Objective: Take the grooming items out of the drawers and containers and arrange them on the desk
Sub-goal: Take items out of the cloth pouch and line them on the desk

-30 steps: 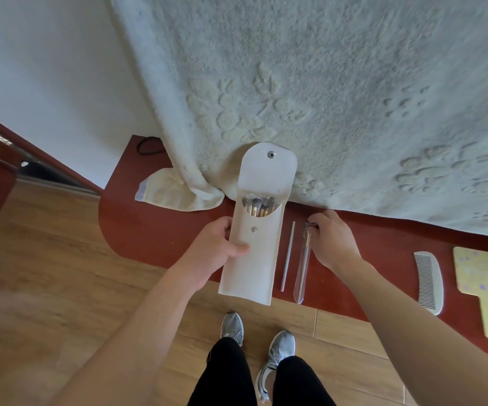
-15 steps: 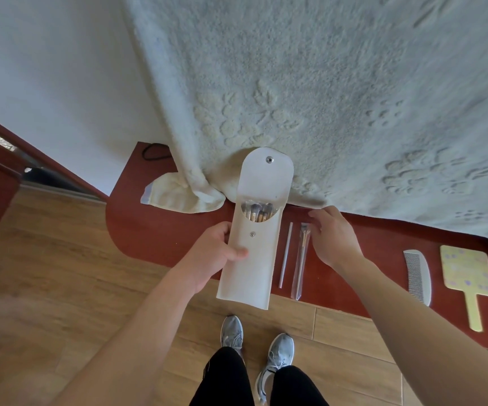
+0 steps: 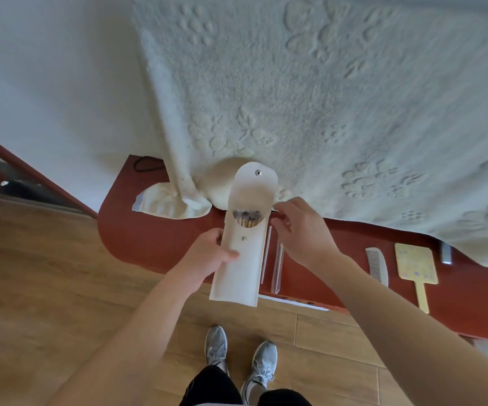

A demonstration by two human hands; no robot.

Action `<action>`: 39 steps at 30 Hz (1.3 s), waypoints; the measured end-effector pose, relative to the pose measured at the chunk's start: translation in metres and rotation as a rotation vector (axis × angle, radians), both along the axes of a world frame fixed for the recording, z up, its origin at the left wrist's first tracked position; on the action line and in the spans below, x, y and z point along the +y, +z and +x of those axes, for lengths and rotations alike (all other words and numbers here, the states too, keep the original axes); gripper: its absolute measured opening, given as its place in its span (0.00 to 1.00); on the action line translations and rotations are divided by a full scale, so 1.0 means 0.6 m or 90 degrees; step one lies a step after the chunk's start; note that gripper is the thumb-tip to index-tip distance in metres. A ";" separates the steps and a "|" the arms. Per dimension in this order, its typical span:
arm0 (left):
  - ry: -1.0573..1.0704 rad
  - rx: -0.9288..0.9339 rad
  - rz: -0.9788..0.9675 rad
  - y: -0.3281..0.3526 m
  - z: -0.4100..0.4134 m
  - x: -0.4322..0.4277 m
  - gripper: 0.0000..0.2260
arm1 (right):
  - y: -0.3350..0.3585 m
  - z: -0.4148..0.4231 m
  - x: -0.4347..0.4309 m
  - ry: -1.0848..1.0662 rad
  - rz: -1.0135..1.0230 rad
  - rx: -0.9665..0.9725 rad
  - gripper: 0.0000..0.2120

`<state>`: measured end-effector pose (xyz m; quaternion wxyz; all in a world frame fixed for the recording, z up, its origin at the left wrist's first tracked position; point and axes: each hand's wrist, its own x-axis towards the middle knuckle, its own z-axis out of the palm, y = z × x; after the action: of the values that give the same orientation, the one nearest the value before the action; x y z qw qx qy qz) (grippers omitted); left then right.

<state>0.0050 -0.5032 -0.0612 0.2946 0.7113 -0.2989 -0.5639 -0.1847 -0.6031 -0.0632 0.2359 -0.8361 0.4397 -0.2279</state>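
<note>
A red desk (image 3: 154, 238) stands on wood flooring, with a cream blanket (image 3: 324, 112) draped behind. The left hand (image 3: 207, 259) grips the open white pouch (image 3: 242, 268) above the desk's near edge. The right hand (image 3: 304, 232) curls beside its mouth; whether it holds anything is unclear.

pouch (image 3: 242, 268) 1 | comb (image 3: 377, 266) 1 | mirror (image 3: 415, 265) 1 | slim sticks (image 3: 266, 254) (image 3: 277, 268) 2

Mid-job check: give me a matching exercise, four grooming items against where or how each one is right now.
1 pouch
2 comb
3 hand mirror
4 clear tube

a yellow, rightmost of these four
b gripped by left hand, flap open
c on desk beside thin stick
d on desk, left of hand mirror

Pairs: 1-b, 2-d, 3-a, 4-c
</note>
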 end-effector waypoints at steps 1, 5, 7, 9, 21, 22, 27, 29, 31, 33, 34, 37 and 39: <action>-0.001 -0.002 -0.001 0.002 -0.003 0.001 0.16 | 0.006 0.004 0.002 0.010 -0.007 -0.001 0.12; -0.008 0.000 -0.016 0.010 -0.011 0.006 0.16 | 0.024 0.018 0.010 0.053 -0.017 0.016 0.14; -0.018 0.003 -0.026 0.013 -0.014 0.009 0.16 | 0.031 0.025 0.013 0.069 -0.022 0.024 0.14; -0.031 0.008 -0.035 0.015 -0.016 0.011 0.16 | 0.036 0.031 0.017 0.080 -0.020 0.030 0.13; -0.046 0.023 -0.051 0.025 -0.013 0.018 0.17 | 0.054 0.042 0.023 0.070 -0.003 0.015 0.02; -0.049 0.024 -0.052 0.027 -0.013 0.018 0.17 | 0.055 0.042 0.022 0.069 -0.002 0.014 0.02; -0.054 0.027 -0.049 0.033 -0.005 0.022 0.17 | 0.067 0.046 0.009 0.008 0.013 -0.003 0.02; -0.056 0.024 -0.049 0.034 0.000 0.024 0.17 | 0.075 0.046 0.001 -0.019 0.013 -0.019 0.02; -0.053 0.026 -0.048 0.033 0.004 0.025 0.17 | 0.080 0.046 -0.005 -0.038 0.006 -0.039 0.02; -0.050 0.026 -0.045 0.031 0.007 0.027 0.17 | 0.084 0.046 -0.010 -0.055 0.005 -0.062 0.02; -0.049 0.025 -0.045 0.030 0.008 0.027 0.17 | 0.085 0.045 -0.012 -0.064 0.006 -0.070 0.02; -0.043 0.026 -0.047 0.029 0.012 0.029 0.17 | 0.085 0.042 -0.020 -0.084 0.002 -0.083 0.02; -0.044 0.021 -0.046 0.028 0.014 0.031 0.16 | 0.085 0.041 -0.024 -0.095 -0.008 -0.084 0.02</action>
<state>0.0137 -0.4847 -0.0444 0.3052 0.6802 -0.3384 -0.5742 -0.1603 -0.6174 -0.0124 0.2413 -0.7855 0.4830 -0.3025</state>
